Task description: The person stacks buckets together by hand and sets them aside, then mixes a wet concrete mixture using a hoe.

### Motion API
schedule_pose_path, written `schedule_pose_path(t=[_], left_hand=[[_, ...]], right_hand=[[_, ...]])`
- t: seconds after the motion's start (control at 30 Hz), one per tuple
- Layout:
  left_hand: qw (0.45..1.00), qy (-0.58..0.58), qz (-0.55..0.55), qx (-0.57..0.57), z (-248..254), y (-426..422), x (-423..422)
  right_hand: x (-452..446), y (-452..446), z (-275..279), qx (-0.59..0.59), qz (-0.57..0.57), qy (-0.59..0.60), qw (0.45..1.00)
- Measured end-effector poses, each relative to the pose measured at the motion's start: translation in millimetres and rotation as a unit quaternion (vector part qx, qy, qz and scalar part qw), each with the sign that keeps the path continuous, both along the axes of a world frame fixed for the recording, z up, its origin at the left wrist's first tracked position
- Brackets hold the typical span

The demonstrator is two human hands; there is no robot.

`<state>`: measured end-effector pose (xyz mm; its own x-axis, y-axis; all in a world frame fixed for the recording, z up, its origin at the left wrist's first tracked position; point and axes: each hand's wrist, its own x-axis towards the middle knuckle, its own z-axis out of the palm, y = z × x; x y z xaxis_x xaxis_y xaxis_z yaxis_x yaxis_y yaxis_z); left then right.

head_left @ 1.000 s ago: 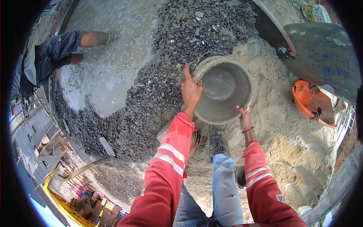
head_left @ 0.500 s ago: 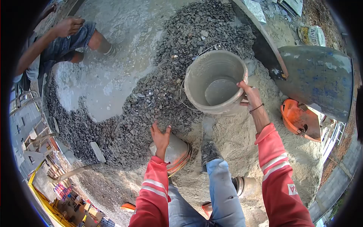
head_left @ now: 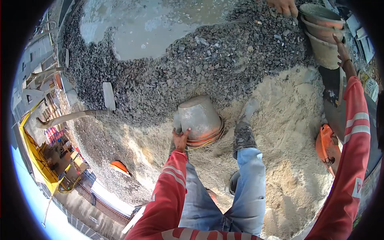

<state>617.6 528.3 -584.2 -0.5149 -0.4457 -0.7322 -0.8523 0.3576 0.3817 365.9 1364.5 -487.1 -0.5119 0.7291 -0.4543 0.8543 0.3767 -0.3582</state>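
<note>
My left hand (head_left: 181,139) rests with its fingers apart against the lower left side of an overturned grey bucket (head_left: 199,116), which lies between the gravel and the sand. Its rim, with orange and yellow edges, faces my legs. Far to the right, my right hand (head_left: 344,54) reaches up with spread fingers to nested buckets (head_left: 323,38) at the top right; the fingertips are at the rim of one of them. Whether they press on it cannot be told.
A co-worker's hand (head_left: 285,6) hangs beside the nested buckets. Grey gravel (head_left: 152,84) borders wet cement (head_left: 140,36). Pale sand (head_left: 280,120) surrounds my boots. An orange broken container (head_left: 326,146) lies right, a wooden handle (head_left: 68,118) left.
My right hand has moved right from the single bucket to nested buckets at the top right. My left hand has come down onto the overturned bucket. The view has turned, and a co-worker's hand appears.
</note>
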Motion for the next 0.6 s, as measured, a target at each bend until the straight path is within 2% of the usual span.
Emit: schedule_pose_path(t=[0.07,0.1,0.13,0.17,0.2,0.23,0.27,0.3,0.33,0.37,0.4,0.43,0.47,0.53,0.6], left_hand=[[1.0,-0.012,0.016,-0.019,1.3,-5.9,12.9],[0.992,-0.027,0.029,-0.122,-3.1,-11.9,25.3],[0.974,-0.037,0.041,-0.222,-9.0,-13.8,31.9],[0.957,-0.049,0.002,-0.285,-11.0,-9.7,40.8],[0.958,-0.051,0.004,-0.282,-1.1,0.9,42.8],[0.951,-0.062,0.004,-0.305,19.4,18.6,34.3],[0.942,-0.072,0.004,-0.327,35.8,34.8,29.6],[0.935,-0.094,0.052,-0.339,42.3,47.2,35.3],[0.931,-0.136,0.179,-0.288,56.7,63.0,35.3],[0.91,-0.177,0.298,-0.227,66.4,74.3,35.7],[0.867,-0.174,0.459,-0.088,58.5,67.7,51.6],[0.781,-0.173,0.598,0.057,44.3,58.6,67.6],[0.783,-0.186,0.589,0.075,37.2,56.8,73.8],[0.773,-0.042,0.584,0.246,24.1,54.6,80.0],[0.758,-0.018,0.587,0.283,6.0,50.0,87.7]], right_hand=[[9.9,-45.8,-24.9,-0.034,-0.033,0.084,0.995],[22.0,-63.1,-41.5,-0.045,-0.043,0.109,0.992],[40.7,-73.9,-70.2,0.096,0.016,0.056,0.994],[53.6,-81.6,-86.8,0.236,0.075,0.001,0.969],[69.4,-166.5,-53.0,0.28,0.127,-0.002,0.952],[98.1,-212.2,-59.4,0.157,0.106,0.067,0.98],[115.6,-276.8,-42.2,0.078,0.109,0.052,0.99],[151.4,-320.7,-59.9,-0.057,0.108,0.084,0.989],[182.3,-377.9,-60.1,-0.133,0.141,0.04,0.98],[213.8,-431.8,-57.7,-0.193,0.189,0.049,0.962],[235.8,-481.2,-46.7,-0.245,0.224,0.014,0.943],[260.2,-519.1,-45.1,-0.259,0.297,-0.042,0.918],[283.5,-554.1,-49.5,-0.264,0.359,-0.084,0.891],[294.9,-599.4,-44.0,-0.28,0.372,-0.161,0.87],[295.0,-618.3,-45.2,-0.258,0.346,-0.16,0.888]])
